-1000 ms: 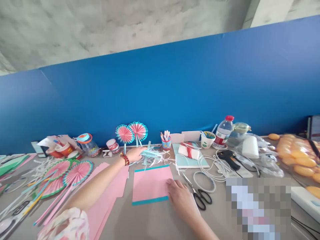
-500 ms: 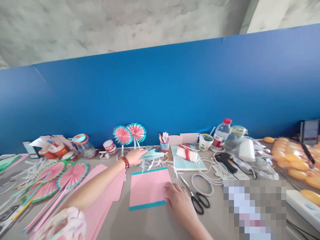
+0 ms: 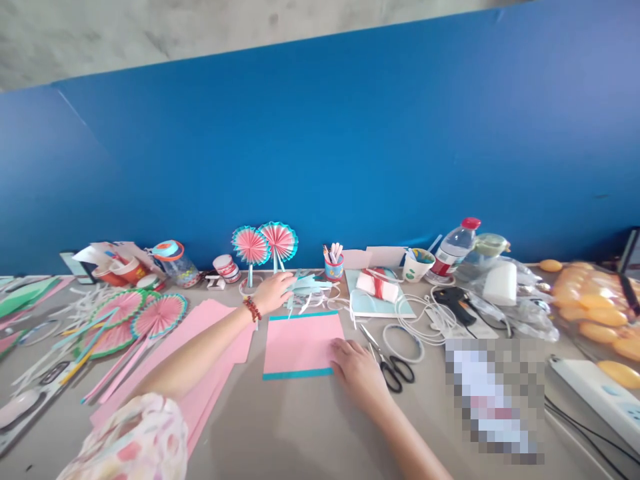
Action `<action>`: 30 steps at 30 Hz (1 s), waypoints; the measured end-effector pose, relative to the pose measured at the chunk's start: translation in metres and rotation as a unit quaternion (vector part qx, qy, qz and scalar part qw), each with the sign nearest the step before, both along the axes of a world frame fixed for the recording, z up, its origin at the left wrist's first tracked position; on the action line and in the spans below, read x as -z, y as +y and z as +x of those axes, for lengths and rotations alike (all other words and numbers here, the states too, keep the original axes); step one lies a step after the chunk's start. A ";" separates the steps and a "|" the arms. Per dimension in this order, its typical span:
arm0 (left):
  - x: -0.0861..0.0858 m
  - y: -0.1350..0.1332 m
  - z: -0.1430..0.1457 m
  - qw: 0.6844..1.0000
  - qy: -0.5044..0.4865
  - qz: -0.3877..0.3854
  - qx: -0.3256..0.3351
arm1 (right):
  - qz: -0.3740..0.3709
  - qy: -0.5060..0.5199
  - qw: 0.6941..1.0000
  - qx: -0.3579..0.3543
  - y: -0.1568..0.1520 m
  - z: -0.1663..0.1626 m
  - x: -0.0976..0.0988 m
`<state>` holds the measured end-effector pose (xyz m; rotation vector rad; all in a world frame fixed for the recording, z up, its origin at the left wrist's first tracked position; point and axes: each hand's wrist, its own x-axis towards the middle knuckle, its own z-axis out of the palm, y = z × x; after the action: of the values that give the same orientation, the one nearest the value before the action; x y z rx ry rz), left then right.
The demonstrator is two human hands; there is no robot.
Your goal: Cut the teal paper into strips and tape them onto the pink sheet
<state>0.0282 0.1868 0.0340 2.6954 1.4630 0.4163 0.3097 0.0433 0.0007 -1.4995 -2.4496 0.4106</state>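
A pink sheet with teal strips along its far and near edges (image 3: 303, 347) lies flat in front of me. My right hand (image 3: 357, 370) rests on its right side, fingers stretched out flat. My left hand (image 3: 270, 293), with a beaded bracelet at the wrist, reaches past the sheet's far left corner. Its fingers are extended and a little apart, beside a pile of pale blue and white paper strips (image 3: 310, 285); whether the fingertips touch the strips I cannot tell. Two pink and teal pleated paper fans (image 3: 277, 241) stand just behind that hand. Black-handled scissors (image 3: 395, 373) lie right of my right hand.
Pink sheets (image 3: 215, 347) lie under my left forearm, with more pleated fans (image 3: 160, 317) further left. Along the blue partition (image 3: 320, 147) stand a pen cup (image 3: 334, 265) and a plastic bottle (image 3: 455, 250). A glue gun (image 3: 455, 303) and a power strip (image 3: 595, 393) are to the right.
The view has tilted down, so the table things sit higher in the picture. My left hand has drawn slightly left, away from the strips. My right hand stays on the sheet.
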 end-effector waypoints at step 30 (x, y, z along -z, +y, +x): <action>0.051 -0.193 -0.015 0.985 -0.022 -0.167 0.049 | 0.026 0.142 0.986 0.079 0.093 -0.003 -0.055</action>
<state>0.0129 -0.0065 -0.0173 2.4610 1.2536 0.2001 0.3064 0.1360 0.0560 -1.4866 -2.0923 0.4875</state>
